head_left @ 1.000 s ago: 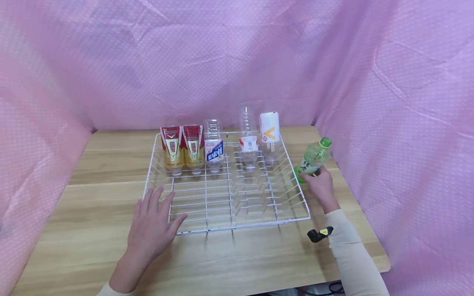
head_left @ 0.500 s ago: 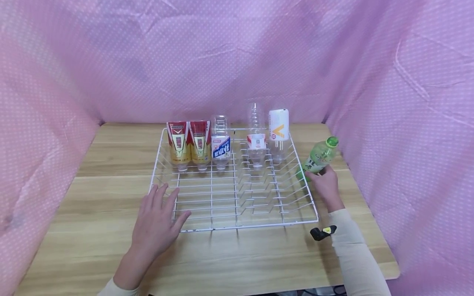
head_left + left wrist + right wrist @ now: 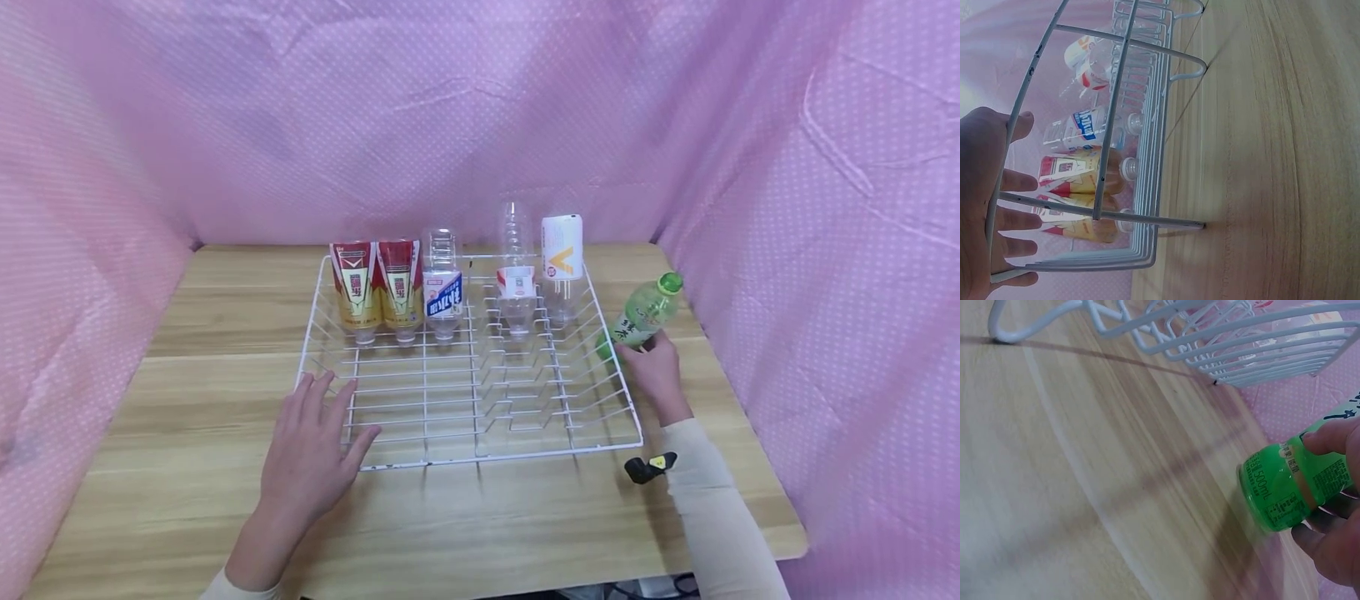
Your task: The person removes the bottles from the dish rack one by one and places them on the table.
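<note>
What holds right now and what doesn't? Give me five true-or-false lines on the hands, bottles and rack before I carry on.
1. The right hand grips the green bottle. True.
2. The green bottle is inside the rack. False: it is outside, by the rack's right side.
3. Two red-and-gold bottles stand neck down in the rack. True.
4. The left hand is on the green bottle too. False: it is at the rack's left side.
5. The bottle with the orange V is at the right end of the row. True.
</note>
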Tool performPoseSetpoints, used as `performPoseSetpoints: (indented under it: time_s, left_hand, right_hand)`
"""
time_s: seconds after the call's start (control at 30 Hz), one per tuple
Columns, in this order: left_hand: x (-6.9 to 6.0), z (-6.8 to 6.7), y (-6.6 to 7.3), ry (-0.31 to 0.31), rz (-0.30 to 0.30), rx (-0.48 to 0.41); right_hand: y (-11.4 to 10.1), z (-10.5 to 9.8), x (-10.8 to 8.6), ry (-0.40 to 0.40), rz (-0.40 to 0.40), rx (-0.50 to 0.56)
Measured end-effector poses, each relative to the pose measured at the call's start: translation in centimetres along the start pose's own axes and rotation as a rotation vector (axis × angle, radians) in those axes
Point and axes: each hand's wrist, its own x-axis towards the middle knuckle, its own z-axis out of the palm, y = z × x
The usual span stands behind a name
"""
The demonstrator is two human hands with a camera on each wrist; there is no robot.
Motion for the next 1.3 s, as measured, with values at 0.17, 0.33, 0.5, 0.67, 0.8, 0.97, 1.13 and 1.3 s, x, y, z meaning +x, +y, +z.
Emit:
performPoseSetpoints:
  time_s: [0.17,0.33,0.5,0.67,0.8,0.97,1.13,1.3]
  left_hand:
    - [-0.04,0.01,-0.20,0.014,0.005,-0.009]
    - [-0.03,0.13,-0.26,0.028,0.010,-0.020]
    - [0.14,-0.04,-0.17,0.035,0.012,-0.030]
    - [0.15,-0.12,-0.12,0.036,0.012,-0.035]
    - [-0.08,-0.12,-0.19,0.031,0.006,-0.035]
    - [-0.28,-0.10,-0.02,-0.006,-0.021,-0.033]
    - [-0.35,-0.12,0.03,-0.026,-0.034,-0.036]
    - [-0.18,-0.07,0.02,-0.021,-0.034,-0.041]
  right_hand:
    - [-0.30,-0.02,-0.06,-0.010,0.000,0.001]
    - [-0.48,-0.25,-0.14,-0.017,0.007,-0.010]
    - [-0.55,-0.32,-0.09,-0.007,0.008,-0.028]
    - [-0.46,-0.28,-0.17,-0.008,0.006,-0.031]
    - [-0.27,-0.06,-0.17,-0.012,0.017,-0.012]
    - [-0.22,0.23,-0.21,-0.005,0.040,0.020]
    - [-0.32,0.26,-0.29,-0.008,0.045,0.016]
    - [-0.30,0.17,-0.30,0.000,0.033,0.004]
